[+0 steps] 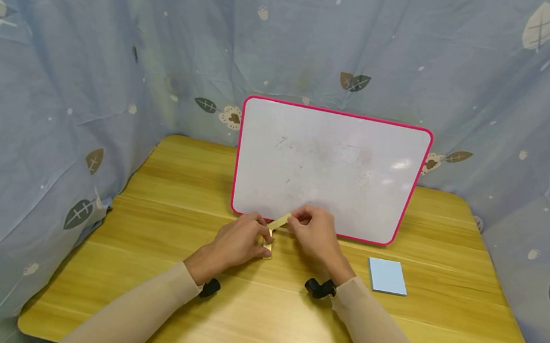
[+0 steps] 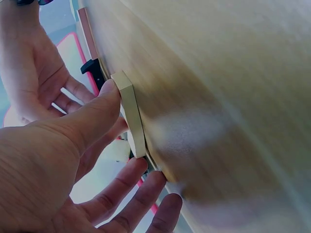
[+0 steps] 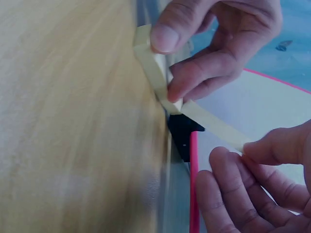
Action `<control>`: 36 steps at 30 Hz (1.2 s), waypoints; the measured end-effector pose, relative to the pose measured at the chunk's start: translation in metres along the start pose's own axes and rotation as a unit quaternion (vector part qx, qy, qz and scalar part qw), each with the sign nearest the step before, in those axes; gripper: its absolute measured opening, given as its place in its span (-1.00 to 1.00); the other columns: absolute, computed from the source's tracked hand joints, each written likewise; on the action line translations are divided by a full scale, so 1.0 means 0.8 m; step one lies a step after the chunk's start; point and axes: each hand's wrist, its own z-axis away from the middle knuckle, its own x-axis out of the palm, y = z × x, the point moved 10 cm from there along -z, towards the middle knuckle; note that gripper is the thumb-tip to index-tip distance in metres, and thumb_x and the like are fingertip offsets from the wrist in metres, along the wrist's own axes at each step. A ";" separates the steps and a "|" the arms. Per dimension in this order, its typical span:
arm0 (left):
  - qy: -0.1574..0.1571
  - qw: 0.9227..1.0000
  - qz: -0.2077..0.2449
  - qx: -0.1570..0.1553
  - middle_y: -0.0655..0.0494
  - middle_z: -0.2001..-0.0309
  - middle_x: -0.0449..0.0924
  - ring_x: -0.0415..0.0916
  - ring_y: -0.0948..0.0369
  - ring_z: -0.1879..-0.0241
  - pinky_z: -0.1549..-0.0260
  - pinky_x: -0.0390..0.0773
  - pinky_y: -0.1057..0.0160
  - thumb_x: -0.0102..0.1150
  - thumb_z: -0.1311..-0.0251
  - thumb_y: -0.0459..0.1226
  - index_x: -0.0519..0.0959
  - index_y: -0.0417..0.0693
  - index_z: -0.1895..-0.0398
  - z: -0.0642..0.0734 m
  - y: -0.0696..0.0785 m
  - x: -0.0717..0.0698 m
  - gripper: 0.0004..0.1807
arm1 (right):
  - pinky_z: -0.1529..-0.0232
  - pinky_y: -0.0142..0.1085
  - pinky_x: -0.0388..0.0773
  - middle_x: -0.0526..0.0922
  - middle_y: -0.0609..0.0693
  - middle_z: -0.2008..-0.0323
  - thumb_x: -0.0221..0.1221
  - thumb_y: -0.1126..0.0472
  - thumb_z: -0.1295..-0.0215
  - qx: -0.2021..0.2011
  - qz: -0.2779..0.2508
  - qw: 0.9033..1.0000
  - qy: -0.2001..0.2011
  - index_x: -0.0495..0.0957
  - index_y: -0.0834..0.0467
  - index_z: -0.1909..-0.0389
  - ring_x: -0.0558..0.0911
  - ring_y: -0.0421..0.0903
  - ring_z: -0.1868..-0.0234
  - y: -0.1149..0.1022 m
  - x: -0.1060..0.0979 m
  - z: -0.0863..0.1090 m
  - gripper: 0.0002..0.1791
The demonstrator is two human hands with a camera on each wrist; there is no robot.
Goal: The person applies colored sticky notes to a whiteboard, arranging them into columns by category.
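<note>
A narrow pad of pale yellow sticky notes [image 1: 268, 247] stands on the table in front of the whiteboard. My left hand [image 1: 239, 239] grips it, thumb at one end and fingertips toward the other; the left wrist view shows the pad's thick edge [image 2: 136, 114] beside the wood. From the pad's far end a yellow strip [image 1: 280, 221] slants up to the right, still joined to the pad in the right wrist view. My right hand [image 1: 316, 233] pinches the strip's free end between thumb and forefinger, close before the board's lower edge.
The pink-framed whiteboard [image 1: 327, 168] stands upright behind both hands, with a black foot [image 3: 182, 136] under its frame. To the right lies a light blue square pad of notes [image 1: 388, 277]. A patterned blue curtain [image 1: 298, 30] surrounds the wooden table [image 1: 236, 335].
</note>
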 end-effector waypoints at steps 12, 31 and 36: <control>-0.004 1.000 0.006 -0.005 0.03 -0.15 0.78 0.72 0.07 -0.08 0.14 0.79 0.05 0.80 -0.27 -0.10 0.98 0.08 0.04 -0.003 -0.004 0.001 -0.74 | -0.10 0.09 0.93 0.94 0.24 0.09 0.44 0.19 -0.66 0.033 -0.170 0.985 0.003 0.83 0.27 -0.01 0.96 0.31 0.02 -0.010 -0.032 -0.011 -0.81; 0.057 0.998 0.005 0.011 0.04 -0.13 0.83 0.83 0.04 -0.06 0.03 0.86 -0.04 0.62 -0.50 -0.04 0.93 0.06 -0.10 -0.020 0.006 -0.049 -0.73 | -0.17 -0.18 0.90 0.88 0.40 -0.18 0.44 0.36 -0.62 -0.116 -0.303 0.943 0.077 0.76 0.43 0.04 0.98 -0.17 0.03 -0.074 -0.066 -0.029 -0.84; 0.133 0.990 0.023 0.033 -0.03 -0.12 0.87 0.88 -0.02 -0.02 0.02 0.90 -0.05 0.54 -0.58 -0.10 0.91 0.03 -0.16 -0.029 0.007 -0.096 -0.75 | -0.18 -0.16 0.90 0.84 0.50 -0.16 0.42 0.45 -0.58 -0.160 -0.317 0.930 0.089 0.73 0.51 0.06 0.97 -0.18 -0.03 -0.094 -0.072 -0.031 -0.86</control>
